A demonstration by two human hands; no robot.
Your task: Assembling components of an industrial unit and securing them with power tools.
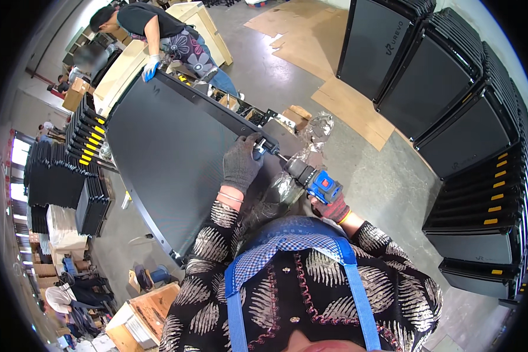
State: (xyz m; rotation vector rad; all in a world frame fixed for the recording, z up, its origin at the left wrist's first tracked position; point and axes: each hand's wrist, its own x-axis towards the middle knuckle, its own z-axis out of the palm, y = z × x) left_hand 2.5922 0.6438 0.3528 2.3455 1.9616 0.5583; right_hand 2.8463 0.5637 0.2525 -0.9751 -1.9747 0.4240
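A long black treadmill-like deck [164, 141] lies in front of me, its dark rail [208, 105] running along the right side. My left hand [242, 161], in a dark grey knit glove, is closed at the near right corner, its fingers on a small metal-and-black bracket [265, 146]. In a red and grey glove, my right hand [335, 209] grips a blue and black cordless drill [321, 186]. The drill's bit points left at the bracket; whether its tip touches a screw is too small to tell. Crumpled clear plastic wrap [284, 190] lies below the drill.
Across the deck a co-worker [182, 44] leans over, a blue-and-white gloved hand [151, 67] on its far end. Black panels [393, 76] stand stacked along the right. Cardboard sheets [352, 111] cover part of the floor. A parts tray [232, 102] sits beside the rail; wooden crates [144, 317] stand lower left.
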